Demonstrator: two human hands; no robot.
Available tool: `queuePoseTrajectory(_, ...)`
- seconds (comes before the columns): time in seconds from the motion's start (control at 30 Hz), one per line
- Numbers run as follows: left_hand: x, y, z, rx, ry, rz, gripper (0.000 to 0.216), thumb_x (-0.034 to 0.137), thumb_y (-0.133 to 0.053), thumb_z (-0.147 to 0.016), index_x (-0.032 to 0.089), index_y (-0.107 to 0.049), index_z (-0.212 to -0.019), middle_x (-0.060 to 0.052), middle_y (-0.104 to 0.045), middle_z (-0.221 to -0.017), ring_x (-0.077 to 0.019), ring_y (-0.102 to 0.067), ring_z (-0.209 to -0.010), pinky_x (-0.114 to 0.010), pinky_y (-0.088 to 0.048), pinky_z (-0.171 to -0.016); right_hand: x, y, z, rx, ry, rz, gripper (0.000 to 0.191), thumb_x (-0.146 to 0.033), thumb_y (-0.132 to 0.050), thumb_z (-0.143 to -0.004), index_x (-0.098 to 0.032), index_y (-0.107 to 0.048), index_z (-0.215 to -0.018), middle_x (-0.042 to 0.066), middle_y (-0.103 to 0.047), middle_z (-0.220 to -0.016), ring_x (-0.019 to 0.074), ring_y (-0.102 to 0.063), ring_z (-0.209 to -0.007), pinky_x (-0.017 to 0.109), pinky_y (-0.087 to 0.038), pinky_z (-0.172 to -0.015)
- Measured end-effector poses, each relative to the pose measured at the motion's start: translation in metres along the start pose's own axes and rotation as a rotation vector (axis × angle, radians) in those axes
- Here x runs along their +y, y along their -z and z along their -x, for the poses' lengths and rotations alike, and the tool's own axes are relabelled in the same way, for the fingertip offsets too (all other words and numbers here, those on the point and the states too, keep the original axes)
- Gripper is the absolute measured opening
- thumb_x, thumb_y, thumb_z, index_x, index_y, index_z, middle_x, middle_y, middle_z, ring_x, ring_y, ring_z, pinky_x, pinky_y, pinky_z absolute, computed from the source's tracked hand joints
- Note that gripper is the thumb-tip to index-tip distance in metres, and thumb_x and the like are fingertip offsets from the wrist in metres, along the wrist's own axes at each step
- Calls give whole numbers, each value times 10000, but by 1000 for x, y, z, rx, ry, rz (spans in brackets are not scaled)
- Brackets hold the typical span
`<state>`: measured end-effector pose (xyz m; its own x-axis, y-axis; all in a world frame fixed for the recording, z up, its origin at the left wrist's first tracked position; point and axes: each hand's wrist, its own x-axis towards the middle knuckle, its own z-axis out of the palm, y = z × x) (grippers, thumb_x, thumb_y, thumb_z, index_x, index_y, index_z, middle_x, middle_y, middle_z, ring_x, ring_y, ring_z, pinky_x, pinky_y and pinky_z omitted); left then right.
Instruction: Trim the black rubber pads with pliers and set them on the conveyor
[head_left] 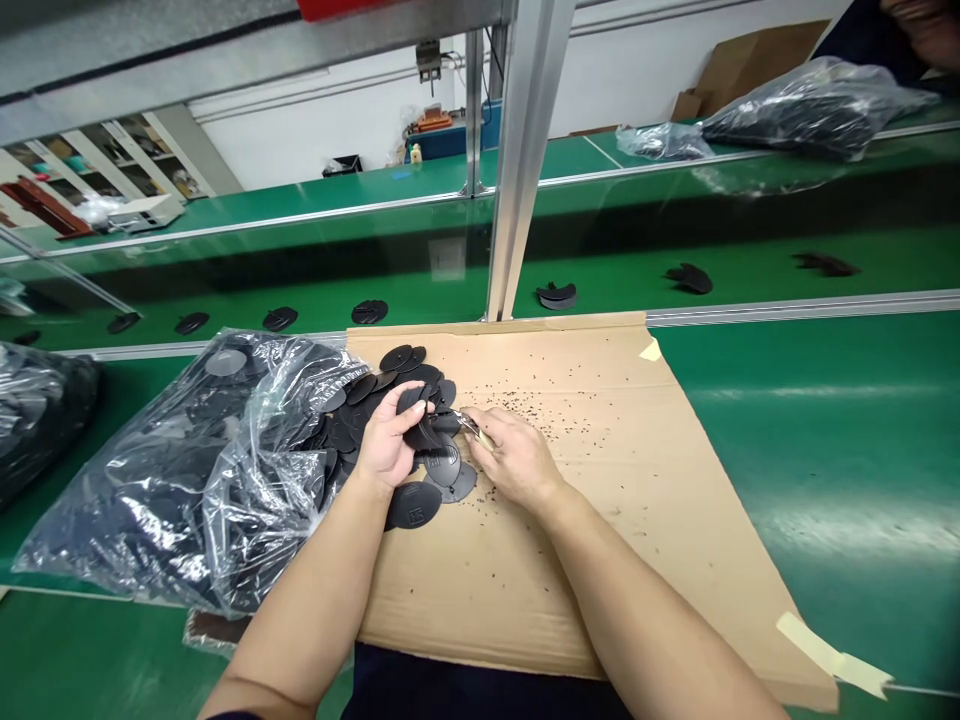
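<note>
My left hand [390, 440] is closed around a black round plastic part [420, 425], held just above a heap of the same black parts [360, 410] on a sheet of cardboard [600, 480]. My right hand [514, 460] is closed on a small metal tool [471, 428] whose tip touches the held part. More black parts [424, 495] lie flat below my hands. Small dark trimmings [547, 420] are scattered over the cardboard to the right.
A clear plastic bag [187, 480] of black parts spills open at left. Single black parts [556, 294] lie spaced along the green conveyor belt [750, 250] behind. An aluminium post [517, 160] stands at centre. Another filled bag [810, 105] rests at far right.
</note>
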<state>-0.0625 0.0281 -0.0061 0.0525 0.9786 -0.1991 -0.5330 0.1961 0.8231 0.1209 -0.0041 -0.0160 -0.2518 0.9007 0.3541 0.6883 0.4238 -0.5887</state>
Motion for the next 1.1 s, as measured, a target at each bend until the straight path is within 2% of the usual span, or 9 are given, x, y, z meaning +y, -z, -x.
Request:
queuePoseTrajectory(0.13,0,-1,0,5,1,3,507,192,-844,-565,165,-625,-1021,-36,-641,-761,-125,-603,-708,-200,-499,-669,-3,1,0,-41,-84,-168,303,-226,-517,-868,-266,-642,-1141,21,-654,-928,178,-592,-849,290,-460,-801)
queuePoseTrajectory(0.2,1,-1,0,5,4,10,514,194,-845,-563,165,-620,-1024,-38,-641,-758,-126,-603,-704,-205,-501,-668,-3,-1,0,-86,-163,-365,303,-238,-546,-845,-258,-654,-1127,9,-659,-930,168,-596,-836,282,-458,-777)
queuePoseTrajectory(0.33,2,-2,1,5,3,17,525,195,-844,-558,170,-610,-1027,-33,-639,-762,-134,-606,-708,-222,-508,-675,-2,-6,1,-156,-395,-866,375,-373,-646,-783,-170,-655,-1098,-4,-602,-747,126,-535,-646,253,-424,-634)
queuePoseTrajectory(0.4,3,-2,1,-1,4,21,530,192,-846,-556,172,-606,-1028,-33,-641,-764,-132,-605,-709,-217,-506,-672,-3,-7,0,-149,-471,-1040,444,-412,-690,-742,-146,-635,-1093,-18,-557,-697,99,-478,-580,239,-391,-586)
queuePoseTrajectory(0.5,3,-3,1,-14,2,22,535,193,-849,-560,178,-603,-1035,-33,-645,-766,-127,-606,-721,-209,-502,-681,-6,-4,-2,-83,-519,-1132,491,-431,-731,-698,-136,-609,-1071,-25,-527,-683,84,-441,-547,229,-368,-552)
queuePoseTrajectory(0.67,-3,-5,4,-89,-43,-95,467,222,-838,-619,171,-622,-1030,-38,-657,-829,-128,-611,-777,-228,-501,-760,-9,-2,-2,54,-412,-1000,387,-431,-693,-744,-153,-601,-996,-12,-544,-730,97,-476,-589,239,-402,-586)
queuePoseTrajectory(0.8,-10,-7,3,-121,-142,-175,515,154,-855,-588,167,-624,-1049,-45,-642,-1023,-138,-595,-947,-218,-466,-864,-7,-5,1,57,-265,-686,225,-357,-604,-823,-177,-595,-959,9,-595,-768,132,-530,-641,263,-431,-622)
queuePoseTrajectory(0.93,-14,-8,1,-65,-88,-51,472,180,-868,-578,150,-601,-966,-23,-637,-881,-114,-596,-770,-206,-484,-708,-8,-7,3,60,2,-382,155,-269,-569,-847,-189,-599,-977,47,-622,-875,180,-571,-791,309,-461,-740)
queuePoseTrajectory(1.1,-10,-7,-1,-73,42,70,516,244,-866,-600,138,-601,-1030,-61,-639,-927,-153,-613,-755,-232,-495,-622,-10,-7,4,-2,251,-360,204,-239,-527,-897,-188,-595,-1082,79,-608,-980,188,-578,-897,325,-486,-835)
